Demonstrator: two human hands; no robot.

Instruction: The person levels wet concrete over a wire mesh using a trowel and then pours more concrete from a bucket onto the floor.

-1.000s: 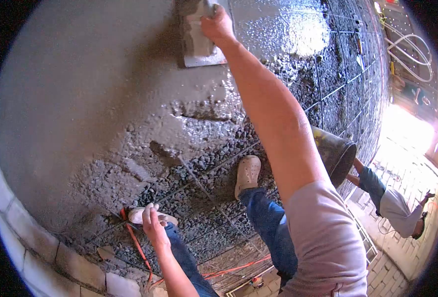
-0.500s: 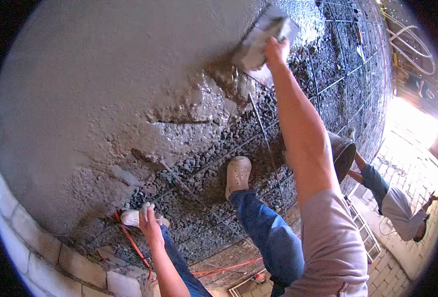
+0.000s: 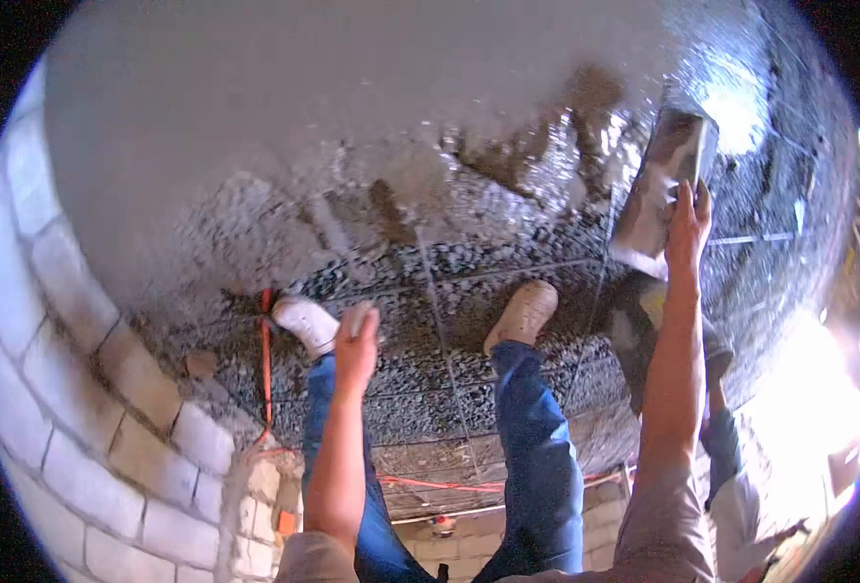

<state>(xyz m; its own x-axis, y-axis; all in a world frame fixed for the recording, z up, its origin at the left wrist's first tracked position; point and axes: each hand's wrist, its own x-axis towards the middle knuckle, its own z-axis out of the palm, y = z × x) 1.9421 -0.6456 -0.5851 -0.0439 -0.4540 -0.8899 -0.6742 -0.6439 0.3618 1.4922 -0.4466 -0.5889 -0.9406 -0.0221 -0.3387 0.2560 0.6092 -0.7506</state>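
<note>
My right hand grips a broad rectangular trowel, smeared with grey cement. The trowel lies at the edge of the wet concrete, over dark gravel and thin reinforcing bars. My left hand is raised in front of my left shoe, apart from the concrete. Its fingers look stretched out, with pale tips, though slightly blurred, and I see nothing held in it. Below the concrete's ragged edge lies bare dark gravel, where my two pale clogs stand.
A curved wall of pale blocks borders the left side. An orange strap runs near my left foot. Metal bars cross the gravel at right. Another person is at the lower right, beside a dark bucket-like container.
The view has turned, so the block wall takes up more of the left. My right hand and the trowel now appear farther right and lower. My left hand appears higher and farther right.
</note>
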